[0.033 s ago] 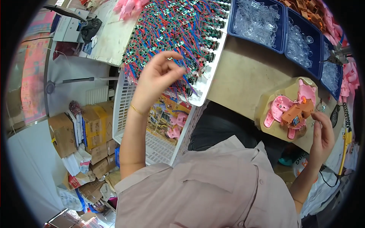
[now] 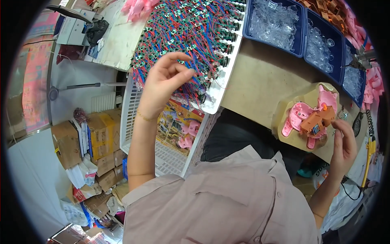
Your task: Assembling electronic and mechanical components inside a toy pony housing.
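My left hand [image 2: 165, 79] is over a dense heap of small green circuit boards with red and blue wires [image 2: 183, 32]. Its thumb and fingers are curled toward one another, with thin wires near the thumb tip. What they pinch, if anything, I cannot make out. On the right, my right hand [image 2: 344, 146] has its fingers loosely stretched and apart, their tips beside an orange plastic part [image 2: 315, 122]. That part sits in an open pink toy shell [image 2: 298, 116], which lies in a tan holder [image 2: 281, 110].
Blue bins [image 2: 302, 44] of clear plastic pieces line the far right, with orange parts [image 2: 327, 14] behind them. A white tray edge [image 2: 227, 83] borders the wire heap. Below it stands a white basket [image 2: 132, 118]; cardboard boxes [image 2: 67, 142] are stacked at left.
My left hand has drawn slightly left, away from the tray edge. Wires near its thumb have shifted. My right hand and the pink shell look unmoved.
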A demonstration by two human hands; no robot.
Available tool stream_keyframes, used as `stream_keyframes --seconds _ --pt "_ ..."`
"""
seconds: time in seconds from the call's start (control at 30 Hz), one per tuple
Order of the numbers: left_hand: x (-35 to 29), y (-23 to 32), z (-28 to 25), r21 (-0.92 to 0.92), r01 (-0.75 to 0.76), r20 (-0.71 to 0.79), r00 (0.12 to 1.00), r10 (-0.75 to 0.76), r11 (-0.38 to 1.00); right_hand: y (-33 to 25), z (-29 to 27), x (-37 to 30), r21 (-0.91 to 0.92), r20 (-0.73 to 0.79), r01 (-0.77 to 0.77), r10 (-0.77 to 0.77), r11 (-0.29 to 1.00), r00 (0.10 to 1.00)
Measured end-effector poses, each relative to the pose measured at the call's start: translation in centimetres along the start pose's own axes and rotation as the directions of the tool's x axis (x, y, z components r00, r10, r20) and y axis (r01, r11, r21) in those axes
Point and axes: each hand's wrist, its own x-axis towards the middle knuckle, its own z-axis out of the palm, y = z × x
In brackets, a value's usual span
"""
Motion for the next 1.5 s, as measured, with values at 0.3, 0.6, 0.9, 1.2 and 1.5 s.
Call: stream_keyframes --seconds 0.3,0.6,0.9,1.2,1.5 --pt "0.0 1.1 1.7 0.53 -0.116 -0.16 0.959 0.233 0.84 -2.4 0.9 1.3 -0.015 0.078 0.21 -0.208 0.978 0.975" --pt "1.5 0.1 2.7 0.215 0.011 -0.18 0.983 0.029 0.977 -3.3 2.2 1.7 0.003 0.131 0.216 -0.215 0.976 0.968" --pt "-2.9 5.8 4.6 -0.364 -0.456 -0.227 0.889 0.397 0.812 -4.9 2.4 1.2 -0.012 0.152 0.284 -0.279 0.959 0.948" --pt "-1.6 2.4 10.9 -0.661 0.349 0.315 0.932 -0.177 0.664 -6.6 4.3 -0.3 0.325 -0.17 0.016 0.042 0.946 0.985" --pt "-2.2 2.1 18.2 -0.712 0.336 0.382 0.922 -0.062 0.617 -6.2 4.2 2.7 0.619 0.25 -0.395 0.307 0.679 0.918"
